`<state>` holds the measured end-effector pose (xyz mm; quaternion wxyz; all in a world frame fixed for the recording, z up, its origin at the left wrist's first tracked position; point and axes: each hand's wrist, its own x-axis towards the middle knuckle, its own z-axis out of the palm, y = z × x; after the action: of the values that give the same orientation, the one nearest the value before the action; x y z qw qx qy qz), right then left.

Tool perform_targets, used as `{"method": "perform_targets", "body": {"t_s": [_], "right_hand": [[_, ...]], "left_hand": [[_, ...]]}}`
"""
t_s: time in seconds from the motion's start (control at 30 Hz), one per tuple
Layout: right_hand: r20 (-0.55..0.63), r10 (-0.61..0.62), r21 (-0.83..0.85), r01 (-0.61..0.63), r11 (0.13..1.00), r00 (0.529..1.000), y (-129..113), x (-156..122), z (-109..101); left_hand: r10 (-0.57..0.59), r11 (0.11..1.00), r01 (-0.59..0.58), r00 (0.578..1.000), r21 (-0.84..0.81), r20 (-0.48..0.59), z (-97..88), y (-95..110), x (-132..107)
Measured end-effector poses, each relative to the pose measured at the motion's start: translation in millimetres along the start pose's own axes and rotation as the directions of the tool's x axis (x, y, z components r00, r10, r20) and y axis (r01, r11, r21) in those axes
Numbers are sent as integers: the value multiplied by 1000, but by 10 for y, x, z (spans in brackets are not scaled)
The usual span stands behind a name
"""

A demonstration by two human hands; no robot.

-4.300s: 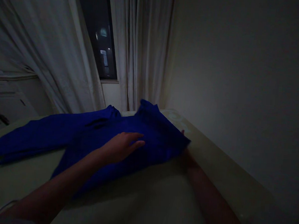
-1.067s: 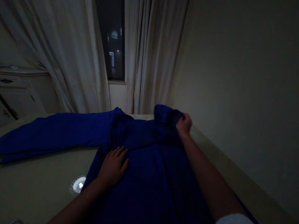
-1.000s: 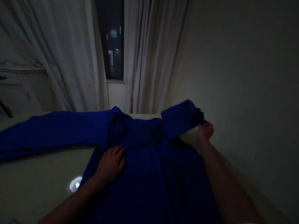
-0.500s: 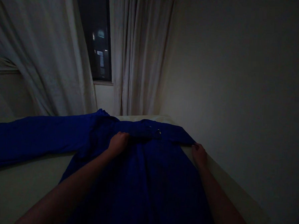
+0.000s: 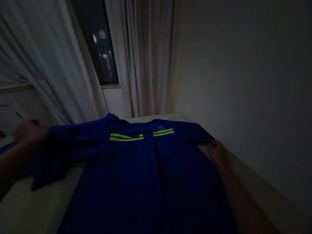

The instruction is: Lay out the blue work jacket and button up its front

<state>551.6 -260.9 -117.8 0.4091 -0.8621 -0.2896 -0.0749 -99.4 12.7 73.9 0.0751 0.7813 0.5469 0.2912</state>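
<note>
A dark blue work shirt (image 5: 142,179) with yellow-green reflective stripes across the chest lies spread on a pale table (image 5: 33,208). My left hand (image 5: 31,132), blurred by motion, is closed on the shirt's long left sleeve and holds it off the table. My right hand (image 5: 217,151) rests at the shirt's right shoulder edge, fingers pressed on the fabric near the wall side.
White curtains (image 5: 43,62) hang on both sides of a dark window (image 5: 97,40) behind the table. A plain wall (image 5: 252,83) runs close along the table's right edge. The room is dim.
My left hand left the shirt's chest and went far left to take hold of the sleeve. The chest stripes now show. My right hand stayed at the right shoulder.
</note>
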Motion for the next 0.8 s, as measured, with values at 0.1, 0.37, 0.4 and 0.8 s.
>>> {"method": "perform_targets", "body": {"t_s": [0.1, 0.37, 0.4, 0.8], "right_hand": [[-12, 8, 29, -8, 1000, 1000, 3, -18, -24], [-5, -10, 81, 10, 997, 1000, -73, -107, -106], [-2, -12, 71, 12, 997, 1000, -69, -110, -109], [51, -20, -42, 22, 999, 999, -68, -105, -110]], "left_hand": [[-55, 987, 59, 998, 149, -29, 435, 227, 172], [208, 947, -267, 933, 177, 294, 2202, 1213, 171], [197, 952, -255, 934, 169, 297, 2259, 1218, 190], [236, 915, -249, 968, -318, -81, 2043, 1411, 1059]]}}
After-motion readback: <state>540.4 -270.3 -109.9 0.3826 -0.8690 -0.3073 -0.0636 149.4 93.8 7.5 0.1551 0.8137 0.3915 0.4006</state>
